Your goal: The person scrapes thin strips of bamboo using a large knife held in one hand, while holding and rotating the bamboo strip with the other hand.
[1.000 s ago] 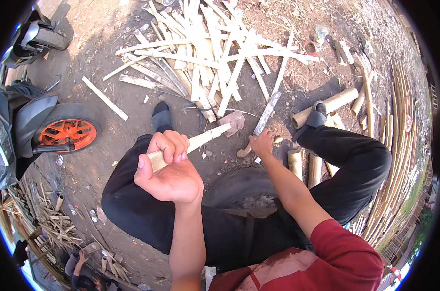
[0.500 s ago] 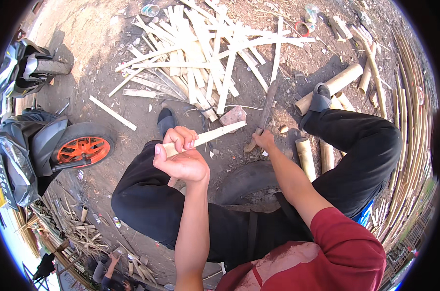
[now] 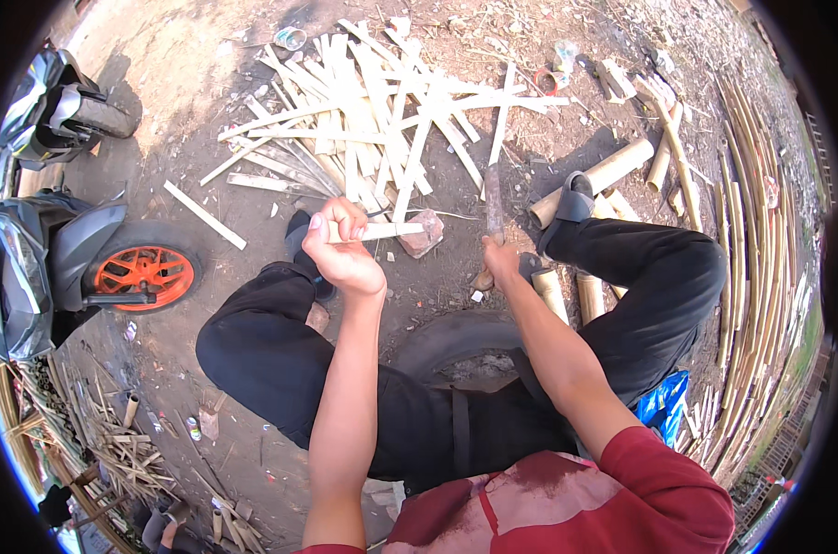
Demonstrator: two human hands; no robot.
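While I watch through the head camera from far off, the left hand (image 3: pixel 348 251) is turned palm up, its fingers curled firmly over a pale bamboo strip (image 3: pixel 389 231). The strip points rightward, and its far end overlaps a reddish stone (image 3: pixel 423 236) in my view; I cannot tell whether they touch. Nearby, the right hand (image 3: pixel 501 260) is wrapped around the handle of a long knife (image 3: pixel 495 198), whose blade points away from the wearer. Just below the hands I see a dark tyre (image 3: pixel 456 340) on the ground (image 3: pixel 151 189), between the wearer's bent legs. To the right, two short bamboo tubes (image 3: pixel 550 294) stand out near a thick bamboo pole (image 3: pixel 613 172), which lies beside the right foot. Ahead of both hands I find a heap of split strips (image 3: pixel 364 120). Farther out, a motorbike (image 3: pixel 89 231) with an orange wheel is at left, and long poles (image 3: pixel 760 258) line the right.
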